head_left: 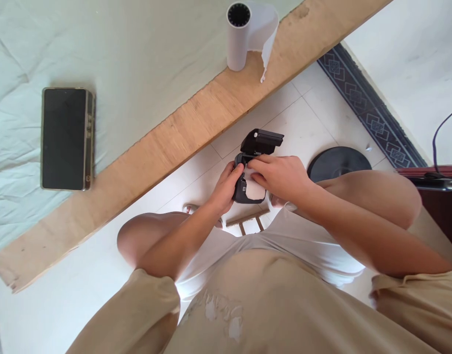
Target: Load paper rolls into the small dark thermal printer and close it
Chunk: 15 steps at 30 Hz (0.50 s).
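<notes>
White floor tiles (307, 123) run under the seated person, with a patterned dark border strip (369, 115) along the far wall and a long wooden board (167, 147) marking the edge of a bed covered by a pale green sheet (130, 59). Both hands are raised between the knees, above the floor, around a small black printer (253, 169) with its lid (262, 141) flipped open and tilted away. Left hand (226, 189) grips the printer's body from the side, fingers clenched around it with the thumb up near the hinge. Right hand (281, 177) lies over the open compartment, its fingers closed on a white paper roll (253, 189) that sits in the well — how far the roll is seated I cannot tell, since the hand covers part of it. On the board, well apart from the hands, a second paper roll (238, 39) stands upright with a torn tail of paper hanging loose off its side. A black phone (66, 138) lies flat on the sheet, screen dark, far to the left. Near the right knee a round black disc (338, 162) rests on the tiles, and a dark cable (441, 132) loops down toward something red-brown at the right edge — what it is I cannot make out.
</notes>
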### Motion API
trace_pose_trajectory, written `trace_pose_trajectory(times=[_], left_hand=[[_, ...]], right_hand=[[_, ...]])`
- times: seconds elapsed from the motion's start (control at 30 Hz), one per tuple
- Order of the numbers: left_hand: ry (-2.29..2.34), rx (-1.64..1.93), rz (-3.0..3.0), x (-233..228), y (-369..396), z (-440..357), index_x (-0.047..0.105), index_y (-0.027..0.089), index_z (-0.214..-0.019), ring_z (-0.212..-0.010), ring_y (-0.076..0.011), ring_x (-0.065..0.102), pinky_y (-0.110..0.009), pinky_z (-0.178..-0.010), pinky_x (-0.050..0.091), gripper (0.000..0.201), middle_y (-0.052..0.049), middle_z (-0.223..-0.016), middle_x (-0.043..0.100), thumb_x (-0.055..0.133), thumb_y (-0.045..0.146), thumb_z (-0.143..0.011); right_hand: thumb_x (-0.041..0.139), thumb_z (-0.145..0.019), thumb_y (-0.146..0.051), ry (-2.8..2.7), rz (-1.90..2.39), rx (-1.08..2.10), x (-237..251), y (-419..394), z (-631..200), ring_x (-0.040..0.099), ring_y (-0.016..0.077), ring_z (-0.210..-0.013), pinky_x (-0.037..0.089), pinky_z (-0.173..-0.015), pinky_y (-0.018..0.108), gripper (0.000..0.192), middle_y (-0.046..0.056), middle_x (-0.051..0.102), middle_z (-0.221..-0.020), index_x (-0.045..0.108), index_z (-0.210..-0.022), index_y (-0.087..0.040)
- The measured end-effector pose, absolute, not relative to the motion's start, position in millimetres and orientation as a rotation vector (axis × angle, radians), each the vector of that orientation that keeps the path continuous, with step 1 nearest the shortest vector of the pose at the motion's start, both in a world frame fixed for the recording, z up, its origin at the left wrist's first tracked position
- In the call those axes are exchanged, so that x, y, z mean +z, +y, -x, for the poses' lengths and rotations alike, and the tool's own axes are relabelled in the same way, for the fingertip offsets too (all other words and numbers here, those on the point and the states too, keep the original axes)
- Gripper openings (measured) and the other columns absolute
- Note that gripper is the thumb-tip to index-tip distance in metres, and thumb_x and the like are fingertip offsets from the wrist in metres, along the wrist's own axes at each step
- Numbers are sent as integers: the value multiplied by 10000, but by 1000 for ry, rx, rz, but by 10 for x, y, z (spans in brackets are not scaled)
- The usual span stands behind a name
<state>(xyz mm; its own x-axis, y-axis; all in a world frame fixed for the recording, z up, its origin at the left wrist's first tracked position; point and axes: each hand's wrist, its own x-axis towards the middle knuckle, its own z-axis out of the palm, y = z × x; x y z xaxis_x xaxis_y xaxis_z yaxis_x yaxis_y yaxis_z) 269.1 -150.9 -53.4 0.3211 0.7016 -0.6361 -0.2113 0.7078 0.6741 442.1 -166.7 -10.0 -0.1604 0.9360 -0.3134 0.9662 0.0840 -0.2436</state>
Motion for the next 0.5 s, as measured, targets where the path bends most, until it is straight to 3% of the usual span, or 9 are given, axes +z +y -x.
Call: trace_pose_trajectory(times=[0.13,0.2,0.3,0.4,0.5], left_hand=[[1085,600,-522,-537,-1532,-2682,695,223,-1106,-885,-195,690,-318,-795,551,676,2,-961,723,984,701,-727],[1093,598,-494,-539,-1539,-2682,691,223,-1075,-877,-199,692,-318,-776,546,676,-3,-947,733,983,723,-726],[1105,652,-450,-551,-1530,-2681,694,223,-1043,-900,-209,710,-316,-777,544,644,-11,-956,755,971,726,-752],[1118,669,-413,-562,-1499,-2671,697,233,-1060,-945,-236,746,-325,-780,553,626,-20,-990,780,964,718,-767],[1116,660,-386,-558,-1480,-2669,688,241,-1059,-1013,-272,774,-344,-798,570,608,-34,-1022,797,949,717,-786]], right_hand=[[610,-990,-289,2163,-1976,-675,-19,-1605,-4449,653,208,-680,200,-611,318,295,56,838,-945,749,-1248,-251],[667,-914,-308,2194,-2041,-783,37,-1607,-4541,642,196,-668,266,-615,303,351,40,841,-970,713,-1257,-252],[667,-843,-315,2193,-2283,-1418,118,-1661,-4722,603,160,-603,406,-604,296,459,16,821,-971,635,-1296,-255],[564,-931,-346,1905,-2506,-2198,123,-1705,-4857,565,165,-573,445,-527,302,405,12,733,-845,613,-1324,-260],[620,-983,-431,1771,-2651,-2387,65,-1678,-4896,616,167,-664,479,-520,292,334,36,728,-917,641,-1274,-269]])
